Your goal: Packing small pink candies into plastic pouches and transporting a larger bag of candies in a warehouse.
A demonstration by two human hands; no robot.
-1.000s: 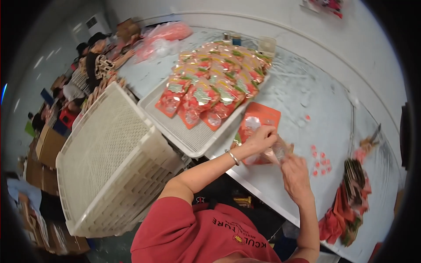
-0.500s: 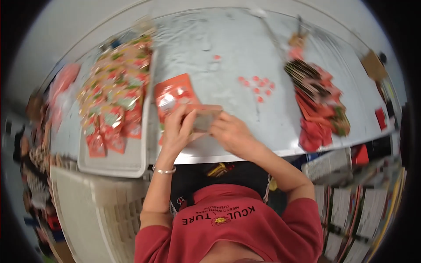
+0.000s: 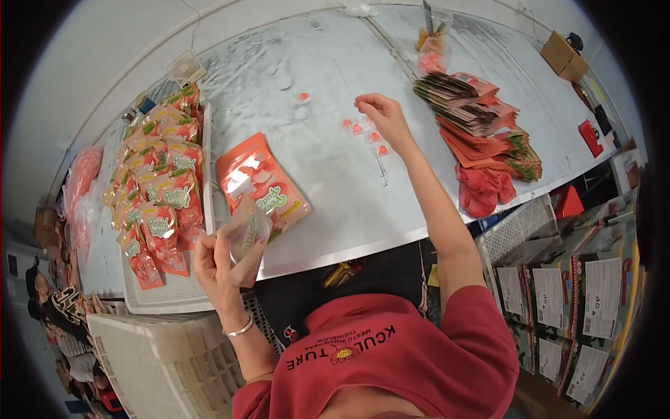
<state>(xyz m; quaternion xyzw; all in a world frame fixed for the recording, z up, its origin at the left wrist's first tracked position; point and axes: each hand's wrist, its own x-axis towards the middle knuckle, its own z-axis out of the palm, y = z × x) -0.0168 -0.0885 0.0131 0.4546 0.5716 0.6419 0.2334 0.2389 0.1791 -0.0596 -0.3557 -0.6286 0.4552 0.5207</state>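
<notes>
My left hand (image 3: 220,269) is closed on the edge of a clear-windowed pouch (image 3: 249,241), which it holds tilted at the table's front edge. Beneath and beyond that pouch, a flat orange printed pouch (image 3: 244,164) lies on the table. My right hand (image 3: 384,120) is stretched out over the table with its fingers drawn together; whatever may be between the fingertips is too small to make out. Small clear pieces with red centres (image 3: 375,137) lie just below this hand, some partly hidden by it. One more red-centred piece (image 3: 303,96) lies apart, further left.
On the left, a white tray (image 3: 167,297) holds rows of filled pouches (image 3: 167,164). A fanned stack of flat pouches (image 3: 467,126) lies at the right, with a dark pink cloth (image 3: 481,188) before it. Boxes (image 3: 551,300) stand below the table at right.
My hands have parted: the left moved down and left with the pouch, while the right reached forward to the small red-centred pieces. The whole view has also shifted.
</notes>
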